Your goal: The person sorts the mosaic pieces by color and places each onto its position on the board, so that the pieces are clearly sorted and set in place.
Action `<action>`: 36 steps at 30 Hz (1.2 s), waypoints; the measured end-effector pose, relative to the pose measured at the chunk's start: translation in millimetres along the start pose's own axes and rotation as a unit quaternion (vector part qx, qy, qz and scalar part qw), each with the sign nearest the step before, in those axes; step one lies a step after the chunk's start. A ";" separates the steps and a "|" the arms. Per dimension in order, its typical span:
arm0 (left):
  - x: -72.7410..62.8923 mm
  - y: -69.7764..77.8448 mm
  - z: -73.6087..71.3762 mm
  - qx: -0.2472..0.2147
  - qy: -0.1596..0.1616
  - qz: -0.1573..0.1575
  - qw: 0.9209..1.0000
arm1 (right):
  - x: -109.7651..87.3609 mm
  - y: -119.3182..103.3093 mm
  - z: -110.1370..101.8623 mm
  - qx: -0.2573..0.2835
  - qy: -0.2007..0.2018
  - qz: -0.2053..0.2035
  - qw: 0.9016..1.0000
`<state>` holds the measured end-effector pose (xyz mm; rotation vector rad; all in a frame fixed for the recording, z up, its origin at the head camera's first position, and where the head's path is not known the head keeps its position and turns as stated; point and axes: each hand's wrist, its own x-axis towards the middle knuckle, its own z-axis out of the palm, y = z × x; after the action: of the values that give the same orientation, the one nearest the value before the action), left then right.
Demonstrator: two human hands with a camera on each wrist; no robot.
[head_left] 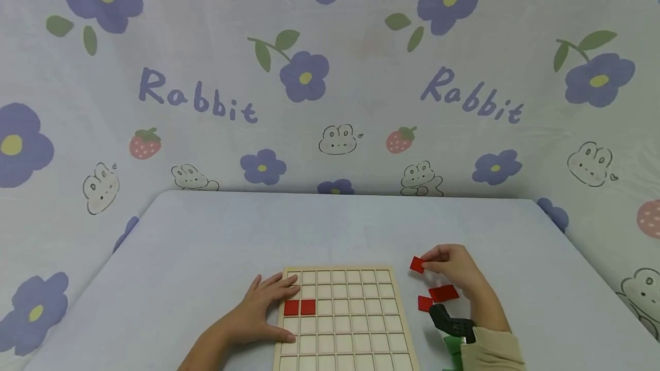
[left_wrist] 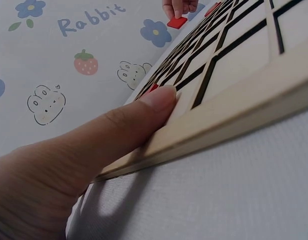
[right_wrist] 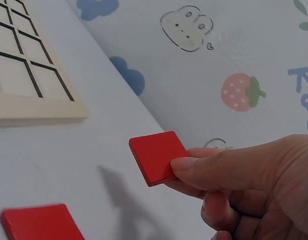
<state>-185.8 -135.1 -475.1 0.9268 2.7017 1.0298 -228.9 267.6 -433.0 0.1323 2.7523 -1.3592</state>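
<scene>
A wooden grid board (head_left: 359, 307) lies on the table, its square cells framed by raised strips. Two red square tiles sit side by side near its left edge, the inner red tile (head_left: 307, 307) next to the outer one (head_left: 291, 307). My left hand (head_left: 252, 314) rests on the board's left edge with fingers spread; the thumb (left_wrist: 118, 122) lies across the rim in the left wrist view. To the right of the board, my right hand (head_left: 454, 268) pinches another red square tile (right_wrist: 156, 155) between thumb and fingers, lifted over the tabletop.
Below the right hand lie more red tiles (head_left: 443, 293), with a separate red tile (head_left: 425, 303) beside them. A black wrist-camera mount (head_left: 451, 322) partly covers a green object (head_left: 454, 348). Behind the table (head_left: 206, 256) hangs a patterned cloth (head_left: 335, 102).
</scene>
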 end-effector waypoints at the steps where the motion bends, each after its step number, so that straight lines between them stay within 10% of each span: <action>1: 0.0 0.2 0.0 0.000 0.000 0.000 1.000 | 0.6 -1.2 2.5 0.000 -0.001 -0.002 1.000; 36: -3.8 -4.8 1.7 -0.008 -0.004 0.004 1.000 | -13.0 -43.9 59.9 0.007 -0.049 -0.093 0.994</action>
<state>-184.7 -139.2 -479.9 0.9368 2.6811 1.0463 -219.2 192.8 -433.4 -0.1894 2.7296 -1.3852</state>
